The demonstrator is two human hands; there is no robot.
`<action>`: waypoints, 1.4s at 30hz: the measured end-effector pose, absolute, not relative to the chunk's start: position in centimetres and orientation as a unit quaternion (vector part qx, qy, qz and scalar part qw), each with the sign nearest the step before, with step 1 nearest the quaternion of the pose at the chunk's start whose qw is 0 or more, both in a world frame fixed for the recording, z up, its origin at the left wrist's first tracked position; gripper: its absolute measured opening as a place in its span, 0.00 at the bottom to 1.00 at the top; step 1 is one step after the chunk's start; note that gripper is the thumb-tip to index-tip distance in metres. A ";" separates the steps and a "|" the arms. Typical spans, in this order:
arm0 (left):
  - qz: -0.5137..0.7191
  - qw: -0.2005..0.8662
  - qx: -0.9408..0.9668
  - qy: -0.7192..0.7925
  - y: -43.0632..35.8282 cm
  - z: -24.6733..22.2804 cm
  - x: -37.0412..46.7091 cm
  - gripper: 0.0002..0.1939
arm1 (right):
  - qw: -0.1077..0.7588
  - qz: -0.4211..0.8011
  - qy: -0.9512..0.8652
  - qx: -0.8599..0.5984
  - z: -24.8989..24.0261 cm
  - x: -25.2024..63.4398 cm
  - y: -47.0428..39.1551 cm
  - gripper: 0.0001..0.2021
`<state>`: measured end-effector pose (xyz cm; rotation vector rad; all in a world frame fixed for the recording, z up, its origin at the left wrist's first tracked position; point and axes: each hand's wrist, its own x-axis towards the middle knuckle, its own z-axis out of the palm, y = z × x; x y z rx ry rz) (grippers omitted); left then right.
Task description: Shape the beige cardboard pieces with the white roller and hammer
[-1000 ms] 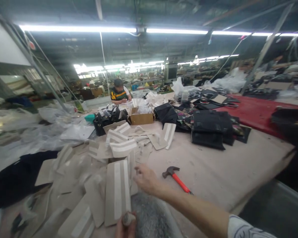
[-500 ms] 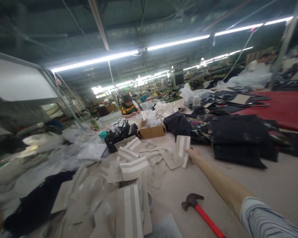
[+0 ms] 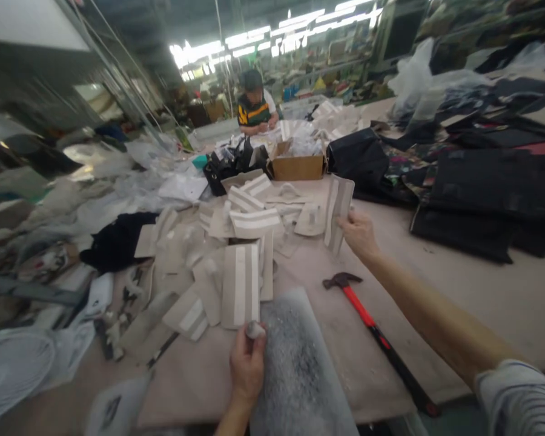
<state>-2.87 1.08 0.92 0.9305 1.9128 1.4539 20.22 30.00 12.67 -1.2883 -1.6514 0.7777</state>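
Observation:
Low in the middle, my left hand [image 3: 247, 368] pinches a small round greyish piece [image 3: 255, 330] between thumb and fingertips; its exact kind does not show. It is beside a grey speckled slab [image 3: 300, 363] on the table. My right hand [image 3: 360, 235], arm stretched forward, grips the edge of a beige cardboard panel [image 3: 338, 209] with pale strips, tilted upright above the table. Another striped panel [image 3: 240, 284] lies just beyond my left hand, on a loose pile of similar pieces. Between my right forearm and the slab rests a claw hammer [image 3: 367, 321] with a red and black handle.
An open cardboard box [image 3: 297, 168] with clear plastic stands at the back. Black bag pieces [image 3: 476, 200] cover the right side. Plastic wrapping [image 3: 131, 169] and a white fan-like grille [image 3: 16, 369] are at left. A person [image 3: 255, 109] sits across the table.
The view has tipped down toward the table. My left hand has come into view with the small round piece. The panel in my right hand is now lifted more upright, away from the pile.

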 end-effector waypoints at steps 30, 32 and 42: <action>0.605 0.436 0.389 0.541 5.7 1.1 -2.8 0.16 | 0.193 0.278 -0.919 -0.203 4.3 21.1 9.7 0.29; 0.600 0.442 0.390 0.541 5.6 1.1 -2.8 0.16 | 0.265 0.201 -0.877 -0.348 3.4 22.7 10.5 0.24; 0.585 0.430 0.410 0.552 5.6 1.0 -2.9 0.14 | 0.034 0.161 -0.744 -0.648 3.3 26.8 11.8 0.10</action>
